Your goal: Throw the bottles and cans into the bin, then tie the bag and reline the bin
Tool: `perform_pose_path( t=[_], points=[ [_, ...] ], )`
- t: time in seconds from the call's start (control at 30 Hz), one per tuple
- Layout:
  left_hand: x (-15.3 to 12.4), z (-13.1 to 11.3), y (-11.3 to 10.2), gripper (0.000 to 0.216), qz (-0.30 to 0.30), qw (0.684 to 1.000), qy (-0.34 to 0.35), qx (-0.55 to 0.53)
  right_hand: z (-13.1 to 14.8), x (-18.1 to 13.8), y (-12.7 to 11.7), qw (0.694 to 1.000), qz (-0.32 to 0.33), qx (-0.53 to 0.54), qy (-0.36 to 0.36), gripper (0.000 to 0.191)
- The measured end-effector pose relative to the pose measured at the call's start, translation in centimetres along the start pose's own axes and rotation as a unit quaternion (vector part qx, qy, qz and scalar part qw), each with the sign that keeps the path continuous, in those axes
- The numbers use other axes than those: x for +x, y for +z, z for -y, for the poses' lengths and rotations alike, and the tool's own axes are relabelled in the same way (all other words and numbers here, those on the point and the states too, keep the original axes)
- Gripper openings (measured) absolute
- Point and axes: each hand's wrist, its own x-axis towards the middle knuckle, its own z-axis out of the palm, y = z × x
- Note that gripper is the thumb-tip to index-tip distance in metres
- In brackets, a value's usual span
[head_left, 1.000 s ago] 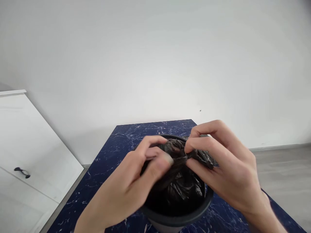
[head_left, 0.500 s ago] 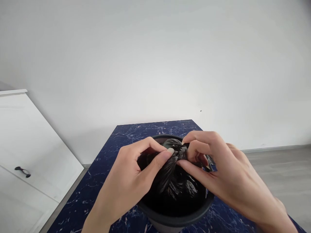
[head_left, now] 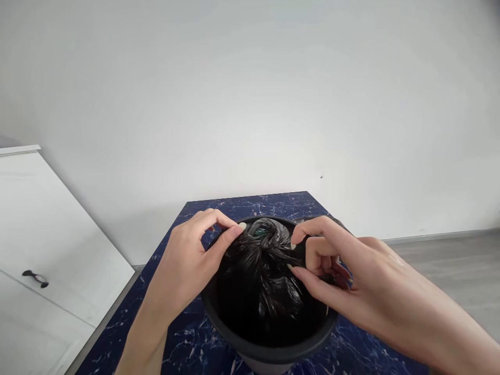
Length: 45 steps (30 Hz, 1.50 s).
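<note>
A round black bin [head_left: 269, 351] stands on a dark blue marbled table [head_left: 164, 317]. Inside it sits a black plastic bag [head_left: 265, 281], its top gathered into a twisted bunch. My left hand [head_left: 187, 260] pinches the bag's gathered plastic on the left side with thumb and forefinger. My right hand [head_left: 332, 265] pinches the plastic on the right side, the other fingers curled. Both hands are over the bin's mouth, a little apart from each other.
A white cabinet [head_left: 42, 250] with a dark handle [head_left: 35, 278] stands to the left of the table. A plain white wall [head_left: 250, 104] is right behind the table. Grey floor [head_left: 449, 271] shows at the right.
My hands have moved apart sideways, each pulling its part of the bag's top. The gathered plastic has sunk lower into the bin.
</note>
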Motion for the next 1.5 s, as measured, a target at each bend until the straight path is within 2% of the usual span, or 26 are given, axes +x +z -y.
perform_pose_path(
  t=[0.2,0.37,0.6,0.83,0.93,1.07,1.2,1.33,1.5],
  points=[
    [0.9,2.3,-1.0,0.038,0.014,0.998,-0.007,0.059,-0.7,0.0,-0.5,1.0,0.019,-0.009,0.018,0.026],
    [1.4,3.8,-1.9,0.042,0.001,0.996,-0.004,0.088,-1.3,-0.2,-1.1,0.998,0.041,0.009,0.04,0.024],
    [1.5,3.8,-2.5,0.045,-0.024,0.994,-0.044,0.099,-2.1,-0.2,-2.0,0.995,0.05,0.047,0.076,0.013],
    [1.2,3.7,-2.7,0.037,-0.082,0.991,-0.065,0.084,-2.6,-0.6,-2.3,0.992,0.035,0.064,0.105,0.012],
    [0.8,3.0,-2.6,0.029,-0.088,0.995,-0.035,0.011,-3.1,-0.9,-2.3,0.99,0.034,0.07,0.118,0.013],
    [-0.2,0.7,-2.0,0.023,-0.086,0.991,0.001,-0.101,-3.2,-1.0,-2.2,0.989,0.036,0.064,0.128,0.013],
    [-1.5,-1.6,-1.0,0.023,-0.098,0.985,0.019,-0.138,-2.1,-0.5,-1.5,0.992,0.022,0.051,0.11,0.013],
    [-2.2,-2.4,-0.3,0.021,-0.088,0.981,0.046,-0.165,-0.4,0.4,-0.4,0.997,-0.024,0.038,0.067,0.023],
    [-2.7,-3.1,0.2,0.018,-0.05,0.978,0.065,-0.192,0.9,1.4,1.1,0.995,-0.001,0.061,0.083,0.019]
  ],
)
